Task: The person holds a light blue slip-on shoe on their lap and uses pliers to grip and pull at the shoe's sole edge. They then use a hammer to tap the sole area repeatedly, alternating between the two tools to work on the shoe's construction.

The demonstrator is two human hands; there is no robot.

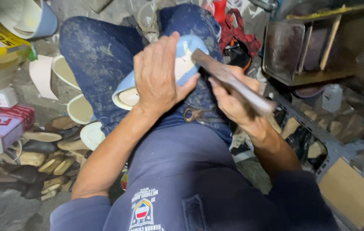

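The pale blue shoe with a cream insole lies across the person's lap, long axis slanting from lower left to upper right. The left hand fingers wrap over it; the right hand grips a wooden-handled hammer, head against the shoe.

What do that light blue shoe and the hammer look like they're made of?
The shoe seems smooth synthetic or soft leather, pale blue with a matte cream insole; hard to tell which. The hammer looks like worn, dull brown wood along its handle; its head is blurred, perhaps metal.
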